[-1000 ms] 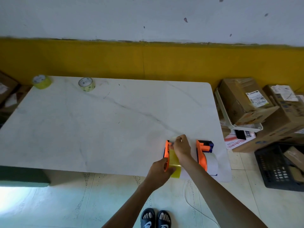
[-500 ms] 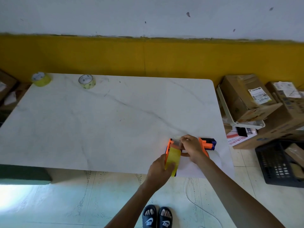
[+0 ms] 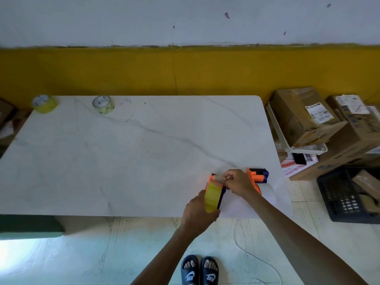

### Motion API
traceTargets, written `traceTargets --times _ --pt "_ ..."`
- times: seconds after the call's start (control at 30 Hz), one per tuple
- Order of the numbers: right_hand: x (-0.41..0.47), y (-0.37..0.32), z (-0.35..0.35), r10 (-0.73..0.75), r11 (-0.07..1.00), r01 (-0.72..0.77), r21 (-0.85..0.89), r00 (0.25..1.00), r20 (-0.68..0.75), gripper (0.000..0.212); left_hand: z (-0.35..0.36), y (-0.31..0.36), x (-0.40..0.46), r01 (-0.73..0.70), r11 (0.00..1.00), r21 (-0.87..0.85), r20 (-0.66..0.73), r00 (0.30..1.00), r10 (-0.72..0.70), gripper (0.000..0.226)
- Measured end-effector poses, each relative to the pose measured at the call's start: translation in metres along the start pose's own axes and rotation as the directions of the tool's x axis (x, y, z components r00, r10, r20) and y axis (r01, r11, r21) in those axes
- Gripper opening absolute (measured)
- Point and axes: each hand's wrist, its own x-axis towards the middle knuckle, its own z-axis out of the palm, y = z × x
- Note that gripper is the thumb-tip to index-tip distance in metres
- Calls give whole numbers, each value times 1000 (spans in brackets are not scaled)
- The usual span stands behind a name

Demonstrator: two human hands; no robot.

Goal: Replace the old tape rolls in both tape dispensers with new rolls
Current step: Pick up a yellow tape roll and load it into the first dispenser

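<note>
An orange tape dispenser (image 3: 211,179) loaded with a yellow tape roll (image 3: 213,196) stands near the table's front edge. My left hand (image 3: 198,212) grips it from below, around the roll. My right hand (image 3: 236,183) pinches at the dispenser's front end, seemingly on the tape's free end. A second orange and blue dispenser (image 3: 258,175) with a white roll (image 3: 267,193) lies just right, partly hidden behind my right hand. Two yellowish tape rolls (image 3: 44,103) (image 3: 103,104) lie flat at the table's far left.
The white marble table (image 3: 127,153) stands against a yellow and white wall. Cardboard boxes (image 3: 304,116), a white tray (image 3: 298,149) and a black crate (image 3: 349,194) crowd the floor on the right. A white cable (image 3: 246,251) lies on the tiled floor.
My right hand has shifted from the top of the yellow-roll dispenser to its front end and pinched there. The dispenser has tilted slightly in my left hand. The camera has drifted a little.
</note>
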Motion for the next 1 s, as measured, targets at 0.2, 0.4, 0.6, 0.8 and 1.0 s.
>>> traceTargets --times 0.2,0.4,0.6,0.8,1.0 --pt "4 4 6 26 976 -6 -220 996 88 20 1 -1 -3 4 1000 3 1 1000 -4 64" --pt "14 -11 7 44 858 39 -511 988 149 15 -8 -4 1 -32 999 17 52 998 31 56" --pt "26 -15 5 -18 847 93 -524 989 146 9 -14 -6 4 -49 995 83 79 996 42 54" --pt "28 -22 -1 83 902 31 -430 967 243 42 -14 -7 3 -56 996 74 85 995 49 53" --pt "27 -31 3 303 869 -117 -480 894 330 38 -17 -9 3 -59 996 61 105 993 52 54"
